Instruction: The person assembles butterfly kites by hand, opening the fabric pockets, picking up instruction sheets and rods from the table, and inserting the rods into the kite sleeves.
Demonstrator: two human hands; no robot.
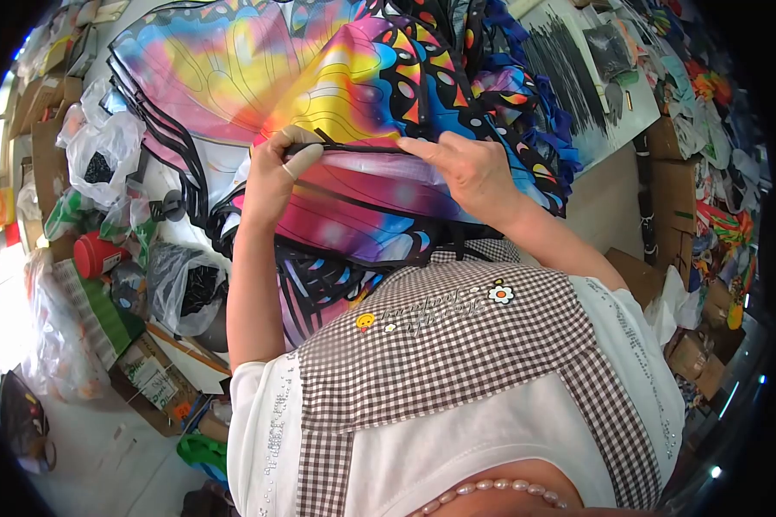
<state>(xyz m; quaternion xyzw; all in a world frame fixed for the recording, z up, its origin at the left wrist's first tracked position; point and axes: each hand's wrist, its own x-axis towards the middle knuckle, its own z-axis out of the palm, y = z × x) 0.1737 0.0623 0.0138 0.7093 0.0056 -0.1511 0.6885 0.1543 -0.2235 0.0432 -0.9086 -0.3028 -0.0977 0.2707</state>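
Colourful butterfly-wing fabric (pixel 336 86), printed in yellow, pink, blue and black, lies in layers in front of me. My left hand (pixel 287 164) pinches the black-edged fold of this fabric, and a pale cover sits on one of its fingers. On the other end of the fold is my right hand (pixel 470 172), its index finger stretched along the black edge and the other fingers curled. What lies under its thumb is hidden. Between the hands the black edge (pixel 362 149) runs nearly straight.
Plastic bags (pixel 103 151) and a red container (pixel 99 254) stand at the left. A bundle of thin black strips (pixel 565 73) lies on a board at the upper right. Cardboard boxes (pixel 671 185) and piled coloured cloth (pixel 724 224) line the right side.
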